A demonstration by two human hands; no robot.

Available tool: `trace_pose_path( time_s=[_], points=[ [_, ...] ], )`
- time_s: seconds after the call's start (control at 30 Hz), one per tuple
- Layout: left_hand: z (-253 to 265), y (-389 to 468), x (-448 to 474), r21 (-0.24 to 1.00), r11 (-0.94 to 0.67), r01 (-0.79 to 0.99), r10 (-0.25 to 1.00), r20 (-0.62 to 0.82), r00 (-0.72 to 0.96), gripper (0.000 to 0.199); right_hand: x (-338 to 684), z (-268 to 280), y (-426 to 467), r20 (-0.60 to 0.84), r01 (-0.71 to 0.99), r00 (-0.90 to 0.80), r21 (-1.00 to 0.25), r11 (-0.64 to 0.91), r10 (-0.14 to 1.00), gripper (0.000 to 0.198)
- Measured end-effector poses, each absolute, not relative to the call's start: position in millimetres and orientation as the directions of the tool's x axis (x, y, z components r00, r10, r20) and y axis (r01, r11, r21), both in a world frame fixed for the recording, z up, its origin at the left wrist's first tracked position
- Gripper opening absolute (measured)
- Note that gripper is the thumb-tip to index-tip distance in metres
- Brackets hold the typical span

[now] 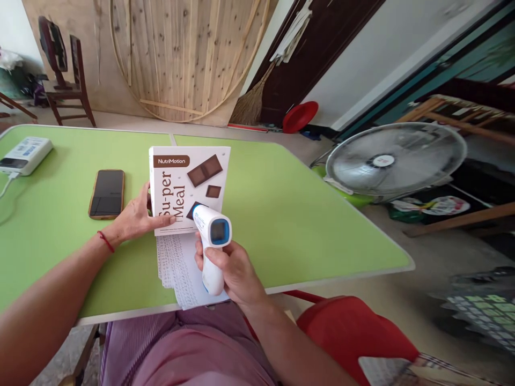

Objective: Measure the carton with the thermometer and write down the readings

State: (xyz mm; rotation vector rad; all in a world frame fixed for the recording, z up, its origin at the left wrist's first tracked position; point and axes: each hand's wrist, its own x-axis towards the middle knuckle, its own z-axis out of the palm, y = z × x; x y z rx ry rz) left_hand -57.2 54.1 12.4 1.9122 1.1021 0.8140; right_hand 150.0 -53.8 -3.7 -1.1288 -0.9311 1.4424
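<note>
My left hand grips the lower left side of a white box, thumb across its front. The box stands upright and shows brown lettering and pictures of chocolate pieces. In my right hand is a white and blue infrared thermometer, fingers wrapped round its handle. Its dark screen faces me, and its front end points at the lower part of the box. Beneath both hands, sheets of paper with handwriting lie at the table's near edge, partly hidden by the box and thermometer.
On the green table, a phone lies left of the box. A white power bank with a cable is farther left. Beyond the right edge stands a large fan, and a red stool is below that edge.
</note>
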Motion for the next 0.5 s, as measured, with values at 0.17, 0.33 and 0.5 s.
trace_pose_path(
  time_s=[0.17, 0.33, 0.5],
  points=[
    [13, 55, -58, 0.858, -0.334, 0.391, 0.883, 0.140, 0.448, 0.084, 143, -4, -51, -0.246, -0.351, -0.003, -0.908, -0.231, 0.969, 0.036],
    [13, 55, -59, 0.864, -0.325, 0.384, 0.884, 0.134, 0.447, 0.082, 138, -2, -50, -0.266, -0.384, 0.004, -0.890, -0.244, 0.964, 0.035],
    [14, 55, -59, 0.859, -0.327, 0.393, 0.881, 0.127, 0.455, 0.081, 133, -1, -50, -0.296, -0.429, 0.033, -0.867, -0.254, 0.955, 0.032]
  ],
)
